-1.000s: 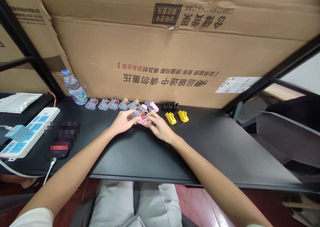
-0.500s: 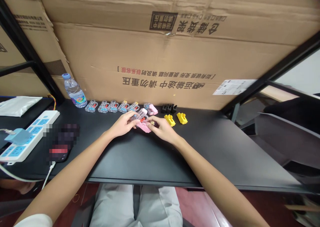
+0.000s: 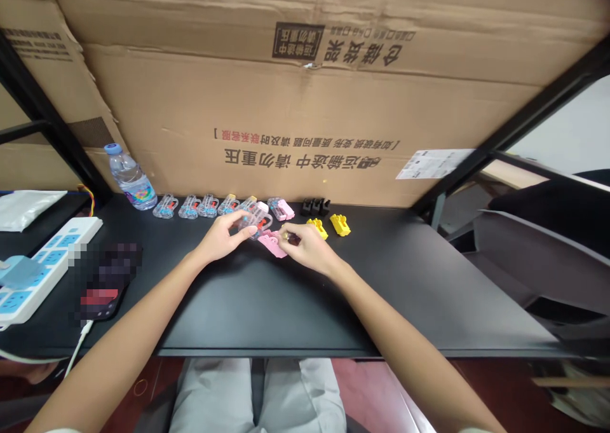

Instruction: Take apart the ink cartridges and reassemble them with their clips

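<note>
My left hand (image 3: 222,237) is closed on a clear plastic case (image 3: 258,219) with red and blue parts inside and a pale end piece. My right hand (image 3: 309,248) pinches a pink plastic piece (image 3: 271,245), just below and right of the case. A small dark object with a brass-coloured end (image 3: 288,236) shows between the right fingers; its kind is unclear. Behind the hands, similar clear cases (image 3: 189,206) stand in a row, one with a pink cover (image 3: 285,210). Two yellow plastic pieces (image 3: 340,225) lie right of my right hand, one partly hidden.
Black plastic pieces (image 3: 315,206) sit by the cardboard (image 3: 267,96) at the back. A water bottle (image 3: 131,177) stands at the back left. Nearer on the left are a power strip (image 3: 52,264) and a blurred phone (image 3: 102,287) with a white cable (image 3: 79,347).
The pink piece and the clear case, held together earlier, now look separated, with the case higher in my left hand. The view has shifted slightly.
</note>
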Action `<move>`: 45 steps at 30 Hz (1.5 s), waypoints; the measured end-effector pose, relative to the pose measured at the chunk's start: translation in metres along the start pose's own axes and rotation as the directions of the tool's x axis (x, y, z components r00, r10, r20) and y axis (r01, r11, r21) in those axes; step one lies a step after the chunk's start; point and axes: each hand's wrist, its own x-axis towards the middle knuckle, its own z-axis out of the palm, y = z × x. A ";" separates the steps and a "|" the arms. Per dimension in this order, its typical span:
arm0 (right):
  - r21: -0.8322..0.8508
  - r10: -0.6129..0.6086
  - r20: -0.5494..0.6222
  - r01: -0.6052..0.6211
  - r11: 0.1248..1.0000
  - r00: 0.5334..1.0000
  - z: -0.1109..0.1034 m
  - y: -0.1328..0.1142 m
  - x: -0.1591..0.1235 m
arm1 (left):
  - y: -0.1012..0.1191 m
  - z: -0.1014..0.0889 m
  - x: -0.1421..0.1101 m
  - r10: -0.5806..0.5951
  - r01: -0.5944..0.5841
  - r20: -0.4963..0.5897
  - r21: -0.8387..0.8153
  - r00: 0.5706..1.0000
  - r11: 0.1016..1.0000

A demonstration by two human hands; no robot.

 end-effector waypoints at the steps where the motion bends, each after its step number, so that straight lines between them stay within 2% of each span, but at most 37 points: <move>1: -0.049 0.016 0.006 -0.016 0.999 1.000 -0.008 0.002 0.000 | -0.001 -0.002 0.001 -0.008 0.007 -0.039 -0.003 0.999 1.000; 4: -0.231 0.146 -0.059 -0.155 0.960 0.988 -0.034 0.014 0.002 | -0.003 -0.009 0.002 -0.041 0.040 -0.119 -0.011 0.992 0.999; 7: -0.438 0.335 -0.171 -0.376 0.817 0.927 -0.053 0.029 0.003 | -0.002 -0.014 0.001 -0.076 0.084 -0.098 0.078 0.992 0.993; 9: -0.505 0.432 -0.193 -0.466 0.726 0.881 -0.058 0.038 0.003 | 0.000 -0.015 0.000 -0.082 0.091 -0.054 0.186 0.995 0.978; 13: -0.564 0.516 -0.184 -0.520 0.641 0.836 -0.059 0.051 0.003 | 0.003 -0.014 -0.002 -0.084 0.060 0.060 0.319 0.995 0.946; 18: -0.549 0.536 -0.287 -0.595 0.587 0.794 -0.060 0.059 0.004 | 0.009 -0.012 -0.004 -0.151 0.038 0.201 0.476 0.968 0.878; 20: -0.527 0.467 -0.350 -0.583 0.619 0.812 -0.057 0.057 0.007 | 0.013 -0.013 -0.004 -0.194 0.050 0.227 0.519 0.954 0.854; 22: -0.527 0.367 -0.378 -0.524 0.669 0.850 -0.050 0.052 0.012 | 0.016 -0.016 -0.004 -0.236 0.070 0.240 0.548 0.942 0.834; 25: -0.568 0.272 -0.309 -0.406 0.716 0.911 -0.033 0.040 0.025 | 0.014 -0.022 -0.004 -0.240 0.052 0.228 0.614 0.944 0.787; 27: -0.601 0.268 -0.231 -0.353 0.717 0.935 -0.021 0.033 0.037 | 0.011 -0.026 -0.003 -0.167 -0.003 0.201 0.647 0.965 0.762; 30: -0.659 0.329 -0.128 -0.328 0.677 0.936 -0.004 0.027 0.054 | 0.006 -0.027 -0.004 -0.008 -0.100 0.164 0.637 0.987 0.765; 32: -0.691 0.381 -0.094 -0.336 0.640 0.920 0.005 0.026 0.064 | 0.006 -0.023 -0.004 0.034 -0.145 0.192 0.606 0.981 0.782; 35: -0.708 0.417 -0.085 -0.349 0.614 0.905 0.012 0.024 0.072 | 0.008 -0.017 -0.005 -0.022 -0.165 0.287 0.610 0.958 0.775; 37: -0.700 0.390 -0.104 -0.346 0.625 0.915 0.012 0.020 0.070 | 0.009 -0.018 -0.005 -0.085 -0.136 0.291 0.661 0.953 0.738; 39: -0.667 0.321 -0.144 -0.332 0.667 0.936 0.009 0.016 0.062 | 0.008 -0.024 -0.005 -0.151 -0.071 0.237 0.725 0.960 0.685; 42: -0.543 0.188 -0.145 -0.236 0.806 0.972 0.006 0.009 0.044 | 0.004 -0.035 -0.004 -0.219 0.046 0.113 0.789 0.969 0.612; 44: -0.433 0.101 -0.125 -0.146 0.890 0.987 0.007 0.007 0.030 | 0.002 -0.039 -0.002 -0.207 0.086 0.052 0.791 0.977 0.606; 45: -0.377 0.052 -0.110 -0.090 0.922 0.993 0.007 0.006 0.023 | 0.001 -0.038 -0.001 -0.168 0.097 0.016 0.763 0.986 0.640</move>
